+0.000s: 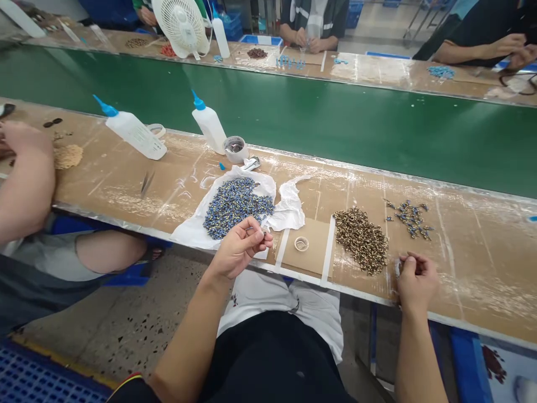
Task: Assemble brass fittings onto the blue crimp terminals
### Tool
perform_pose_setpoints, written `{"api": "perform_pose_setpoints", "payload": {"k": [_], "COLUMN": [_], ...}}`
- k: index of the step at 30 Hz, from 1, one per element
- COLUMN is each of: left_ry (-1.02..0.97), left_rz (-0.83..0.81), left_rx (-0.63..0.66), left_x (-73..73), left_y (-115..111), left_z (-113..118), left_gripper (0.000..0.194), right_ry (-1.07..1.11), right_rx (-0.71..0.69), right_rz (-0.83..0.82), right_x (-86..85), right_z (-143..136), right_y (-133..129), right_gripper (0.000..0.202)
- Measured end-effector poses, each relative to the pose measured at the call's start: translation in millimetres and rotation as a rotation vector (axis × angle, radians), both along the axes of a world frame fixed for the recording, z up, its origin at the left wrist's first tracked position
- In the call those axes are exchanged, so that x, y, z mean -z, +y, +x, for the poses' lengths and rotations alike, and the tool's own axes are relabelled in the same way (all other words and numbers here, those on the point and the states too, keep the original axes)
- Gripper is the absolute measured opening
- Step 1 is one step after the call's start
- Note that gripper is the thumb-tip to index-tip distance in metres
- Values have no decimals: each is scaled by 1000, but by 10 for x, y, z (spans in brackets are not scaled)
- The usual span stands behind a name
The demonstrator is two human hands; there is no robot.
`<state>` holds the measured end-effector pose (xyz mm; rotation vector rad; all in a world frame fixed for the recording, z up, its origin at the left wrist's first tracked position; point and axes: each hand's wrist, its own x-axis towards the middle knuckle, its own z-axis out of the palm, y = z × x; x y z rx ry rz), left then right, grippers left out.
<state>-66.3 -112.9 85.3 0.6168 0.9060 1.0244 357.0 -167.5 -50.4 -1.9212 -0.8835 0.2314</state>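
My left hand is closed in a pinch, fingertips up, at the near edge of a pile of small blue-and-yellow pieces on white paper. A tiny dark bit shows at its fingertips, too small to name. My right hand rests at the table's front edge with curled fingers; what they hold, if anything, is hidden. Left of it lies a heap of small brown-and-gold pieces. Beyond it are scattered blue-and-dark pieces. A small clear round cup stands on a cardboard square between my hands.
Two white bottles with blue tips, one leaning and one nearer the middle, stand behind. A tape roll and tweezers lie nearby. A green belt runs behind the table. A co-worker's arm is at left; others sit opposite.
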Motion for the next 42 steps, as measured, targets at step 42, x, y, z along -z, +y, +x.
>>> {"api": "perform_pose_setpoints", "payload": {"k": [42], "left_ry": [245], "left_rz": [148], "left_rx": [573], "left_x": [381], "left_y": [-39], "left_z": [374], "left_gripper": [31], "right_ry": [-2], "right_rx": [-937], "right_rz": [-21], "right_x": [-963], "right_z": [-2097], "right_y": [24], "right_gripper": [13]}}
